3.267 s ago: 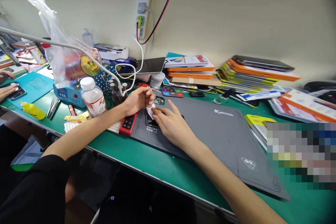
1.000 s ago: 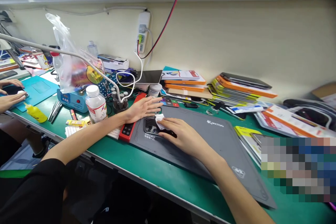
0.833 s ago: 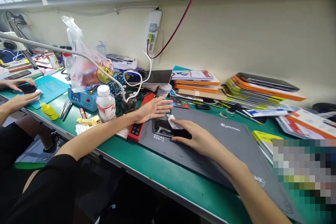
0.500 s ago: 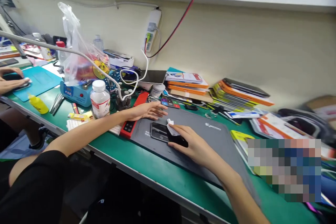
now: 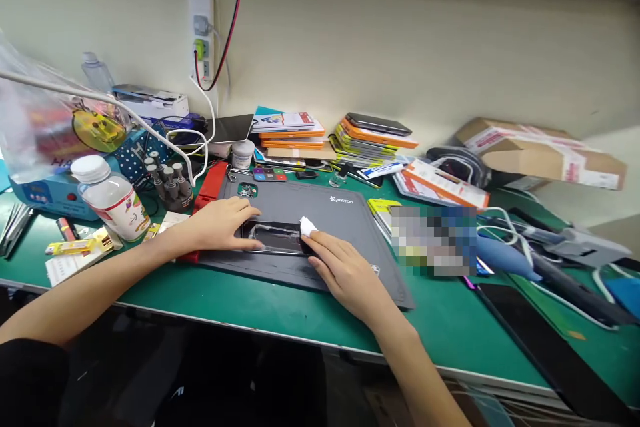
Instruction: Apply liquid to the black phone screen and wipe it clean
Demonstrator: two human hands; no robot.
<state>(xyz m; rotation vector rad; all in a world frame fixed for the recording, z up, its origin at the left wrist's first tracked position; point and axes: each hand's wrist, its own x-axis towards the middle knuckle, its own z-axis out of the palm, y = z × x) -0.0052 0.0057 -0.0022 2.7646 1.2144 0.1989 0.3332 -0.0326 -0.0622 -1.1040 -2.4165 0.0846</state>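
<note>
A dark, glossy phone (image 5: pixel 275 237) lies lengthwise on a grey work mat (image 5: pixel 345 220), with light reflections across its face. My left hand (image 5: pixel 220 225) grips its left end, thumb along the near edge and fingers at the far edge. At the right end, my right hand (image 5: pixel 345 270) has its fingers closed on a crumpled white tissue (image 5: pixel 307 225), close against the phone. My right fingers hide that end, so I cannot tell whether a separate dark piece is under them. Small screws or parts lie in a recess (image 5: pixel 247 191) at the mat's far left corner.
Left of the mat stand a red holder (image 5: pixel 213 183), a white-capped bottle (image 5: pixel 113 200) and a screwdriver stand (image 5: pixel 173 187). Stacked boxes (image 5: pixel 370 137) line the wall. A black slab (image 5: pixel 545 347), cables and a cardboard box (image 5: pixel 540 150) occupy the right. A white cable crosses the upper left.
My view has swung right. My left hand, held over the mat before, has come down onto the phone's left end. My right hand still has the tissue and now lies lower over the phone.
</note>
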